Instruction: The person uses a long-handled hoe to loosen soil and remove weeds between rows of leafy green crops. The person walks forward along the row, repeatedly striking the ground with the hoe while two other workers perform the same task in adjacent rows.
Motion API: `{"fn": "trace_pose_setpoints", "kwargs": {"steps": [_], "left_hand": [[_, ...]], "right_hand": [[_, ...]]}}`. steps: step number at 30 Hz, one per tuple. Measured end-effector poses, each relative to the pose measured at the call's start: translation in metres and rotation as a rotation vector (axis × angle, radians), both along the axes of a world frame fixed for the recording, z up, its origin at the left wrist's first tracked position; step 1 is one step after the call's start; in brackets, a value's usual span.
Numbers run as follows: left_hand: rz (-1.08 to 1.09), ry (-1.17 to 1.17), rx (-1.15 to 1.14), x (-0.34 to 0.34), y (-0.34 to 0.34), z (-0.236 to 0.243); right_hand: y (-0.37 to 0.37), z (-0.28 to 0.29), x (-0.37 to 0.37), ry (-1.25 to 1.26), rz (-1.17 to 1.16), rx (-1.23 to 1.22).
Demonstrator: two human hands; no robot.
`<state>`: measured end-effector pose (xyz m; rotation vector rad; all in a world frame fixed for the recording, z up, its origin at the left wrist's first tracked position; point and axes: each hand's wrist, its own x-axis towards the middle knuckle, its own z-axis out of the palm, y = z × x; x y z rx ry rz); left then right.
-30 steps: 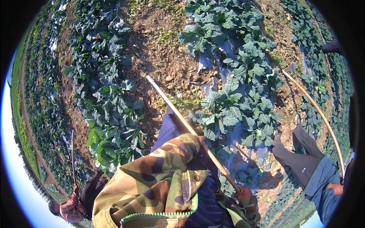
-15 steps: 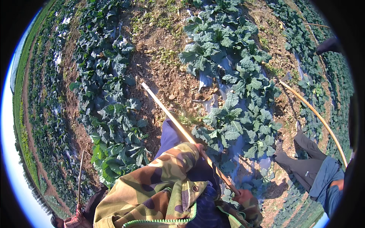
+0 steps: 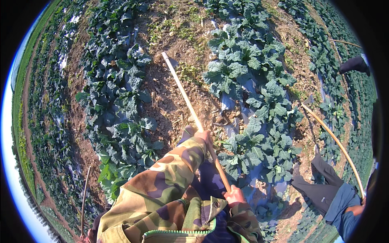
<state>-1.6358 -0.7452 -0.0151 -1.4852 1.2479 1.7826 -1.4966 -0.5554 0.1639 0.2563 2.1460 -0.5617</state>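
A hoe [image 3: 184, 94] with a long pale wooden handle slants across the dirt strip between two leafy rows. Its grey metal blade [image 3: 172, 61] is at the far end, beside the left row; whether it touches the soil I cannot tell. Partway down the handle, my left hand [image 3: 204, 136] is closed around the wood, its arm in a camouflage sleeve [image 3: 162, 166]. Closer to my body, my right hand [image 3: 235, 195] grips the handle's near end.
Kale-like plants [image 3: 235, 65] grow through plastic sheeting on the right, and another leafy row [image 3: 115, 81] lies on the left. Bare soil [image 3: 166, 101] with small weeds runs between. At right a person in dark trousers [image 3: 318, 184] holds another hoe [image 3: 336, 139]. Lower left, someone holds a pole [image 3: 85, 198].
The hoe's blade end has moved farther away, up the dirt strip. Both my hands have moved forward and a little left with the handle, still gripping it.
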Motion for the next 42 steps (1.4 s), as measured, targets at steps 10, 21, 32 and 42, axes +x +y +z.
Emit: {"fn": "trace_pose_setpoints", "kwargs": {"steps": [10,21,32,42], "left_hand": [[-0.029,-0.019,-0.244,-0.015,-0.024,-0.020],[-0.148,-0.097,-0.360,0.029,-0.012,-0.039],[0.240,-0.197,0.306,0.077,0.004,-0.017],[-0.037,0.112,-0.119,-0.015,-0.033,-0.014]], "right_hand": [[-0.054,-0.076,-0.017,-0.069,-0.177,-0.245],[-0.002,-0.036,0.029,-0.156,-0.015,-0.085],[0.074,0.039,0.104,-0.313,-0.015,0.052],[-0.010,-0.058,0.038,-0.063,-0.073,-0.133]]}}
